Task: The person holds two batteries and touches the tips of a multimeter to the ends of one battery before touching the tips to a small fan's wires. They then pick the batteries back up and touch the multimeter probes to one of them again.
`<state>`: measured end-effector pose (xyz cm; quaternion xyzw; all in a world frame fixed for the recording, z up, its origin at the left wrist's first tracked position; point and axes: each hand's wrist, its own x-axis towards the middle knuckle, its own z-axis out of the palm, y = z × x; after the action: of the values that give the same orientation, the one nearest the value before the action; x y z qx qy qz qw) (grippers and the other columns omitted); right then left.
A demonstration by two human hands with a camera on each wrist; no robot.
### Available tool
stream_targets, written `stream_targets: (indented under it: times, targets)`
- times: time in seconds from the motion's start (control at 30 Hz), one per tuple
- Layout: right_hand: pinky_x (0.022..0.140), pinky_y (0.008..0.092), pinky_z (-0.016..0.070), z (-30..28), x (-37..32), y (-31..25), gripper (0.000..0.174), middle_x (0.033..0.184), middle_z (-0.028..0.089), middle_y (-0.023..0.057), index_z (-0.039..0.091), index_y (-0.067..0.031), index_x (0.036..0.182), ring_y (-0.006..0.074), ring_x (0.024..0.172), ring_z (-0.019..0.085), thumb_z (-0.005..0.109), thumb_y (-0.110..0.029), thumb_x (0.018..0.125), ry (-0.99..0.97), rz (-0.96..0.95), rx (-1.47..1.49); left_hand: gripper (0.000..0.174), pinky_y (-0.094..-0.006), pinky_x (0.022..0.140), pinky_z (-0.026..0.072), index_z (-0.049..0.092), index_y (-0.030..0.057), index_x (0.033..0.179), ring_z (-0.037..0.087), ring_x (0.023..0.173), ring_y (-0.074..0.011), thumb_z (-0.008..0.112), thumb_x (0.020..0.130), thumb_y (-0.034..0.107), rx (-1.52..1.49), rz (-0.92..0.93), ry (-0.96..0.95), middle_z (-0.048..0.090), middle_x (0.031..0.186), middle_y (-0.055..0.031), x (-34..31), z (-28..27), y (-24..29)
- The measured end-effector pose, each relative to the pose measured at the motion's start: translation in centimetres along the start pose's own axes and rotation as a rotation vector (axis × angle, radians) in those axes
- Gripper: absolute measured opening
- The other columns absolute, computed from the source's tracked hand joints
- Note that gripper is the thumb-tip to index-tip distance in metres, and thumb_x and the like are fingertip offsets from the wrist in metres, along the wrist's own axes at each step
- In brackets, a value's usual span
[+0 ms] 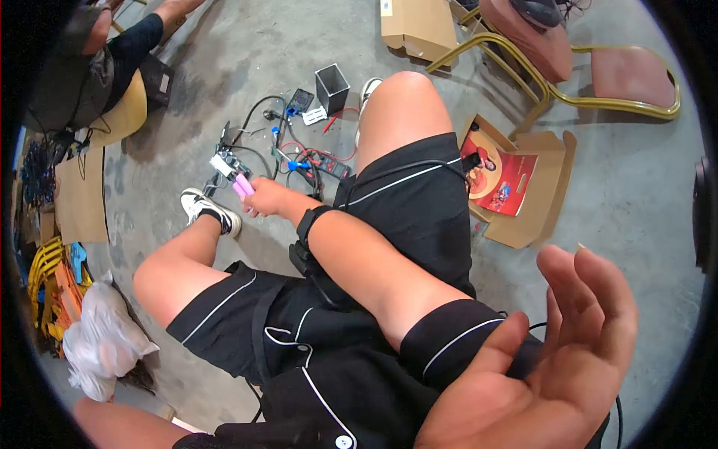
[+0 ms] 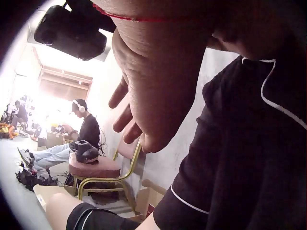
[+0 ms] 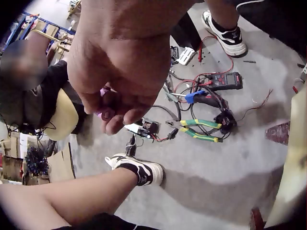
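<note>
My right hand [image 1: 268,199] curls round pink cylinders [image 1: 242,185], held over the floor near a small circuit board with a white part [image 1: 221,165]. From the right wrist view, pink ends [image 3: 106,114] show between the fingers of that hand [image 3: 122,67]; the palm hides the rest. My left hand [image 1: 553,359] is raised close to the head camera, palm showing, fingers apart and slightly bent, holding nothing. In the left wrist view, the same hand [image 2: 156,81] has its fingers spread in the air, touching nothing visible.
Pliers [image 3: 201,123], a multimeter [image 3: 226,81], cables and a black square bin [image 1: 332,90] stand or lie on the floor. Open cardboard boxes [image 1: 557,176] and a chair [image 1: 632,75] are on the right. A seated person [image 1: 82,82] is at upper left, white bags [image 1: 105,337] below.
</note>
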<state>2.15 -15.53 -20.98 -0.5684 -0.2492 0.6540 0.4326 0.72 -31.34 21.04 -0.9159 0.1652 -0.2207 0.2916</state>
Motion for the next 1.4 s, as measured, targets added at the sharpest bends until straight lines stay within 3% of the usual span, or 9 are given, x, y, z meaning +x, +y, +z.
stream_targets:
  times: [0.2,0.3,0.6,0.7,0.97,1.4]
  targets:
    - [0.055,0.0324,0.0483,-1.4,-0.5,1.0,0.025,0.087,0.067,0.0091,0.058,0.0027,0.103,0.0175,0.065,0.063,0.059,-0.018,0.089,0.029,0.042,-0.047,0.035,-0.0426,0.099,0.0414,0.057,-0.0034,0.105,0.057,0.102,-0.0253,0.044,0.095,0.028,0.0,0.023,0.027,0.063,0.103,-0.0124,0.1,0.6,-0.2]
    - [0.053,0.0341,0.0502,-2.1,0.1,2.0,0.024,0.083,0.067,0.0108,0.059,0.0019,0.104,0.0196,0.064,0.066,0.059,-0.017,0.089,0.056,-0.015,-0.088,0.035,-0.0424,0.099,0.0416,0.058,-0.0033,0.104,0.058,0.101,-0.025,0.044,0.095,0.028,-0.005,0.018,0.037,0.063,0.103,-0.0121,0.0,0.6,-0.2]
    - [0.051,0.0326,0.0491,-1.7,-0.3,1.8,0.03,0.084,0.068,0.01,0.059,0.0004,0.108,0.0186,0.062,0.065,0.061,-0.021,0.087,0.1,0.046,-0.056,0.034,-0.0417,0.098,0.0421,0.06,-0.003,0.101,0.059,0.1,-0.0242,0.043,0.096,0.027,0.0,-0.015,0.068,0.065,0.101,-0.0113,-0.4,-0.2,-0.3]
    - [0.047,0.0326,0.048,-1.4,0.0,2.1,0.028,0.079,0.067,0.0093,0.062,-0.001,0.104,0.0181,0.061,0.065,0.064,-0.021,0.084,0.1,0.052,-0.048,0.034,-0.0414,0.098,0.0423,0.06,-0.0029,0.101,0.059,0.099,-0.0239,0.042,0.096,0.026,0.014,-0.035,0.058,0.065,0.1,-0.011,-1.1,-0.8,-0.6]
    - [0.051,0.0331,0.0491,-2.5,-1.2,1.3,0.032,0.087,0.068,0.0106,0.059,0.0023,0.108,0.0193,0.065,0.067,0.062,-0.022,0.087,0.091,0.059,-0.095,0.034,-0.041,0.098,0.0429,0.062,-0.0026,0.099,0.06,0.098,-0.0233,0.042,0.096,0.025,0.054,-0.055,0.037,0.066,0.098,-0.0105,-2.5,-2.4,-0.6]
    - [0.055,0.0343,0.0491,-2.7,-2.6,0.7,0.031,0.088,0.069,0.0099,0.058,0.0036,0.106,0.0188,0.066,0.067,0.061,-0.022,0.089,0.086,0.075,-0.214,0.032,-0.042,0.096,0.0444,0.061,-0.0019,0.098,0.061,0.099,-0.0235,0.042,0.097,0.024,0.233,0.138,-0.158,0.067,0.099,-0.011,-3.2,-3.5,0.2]
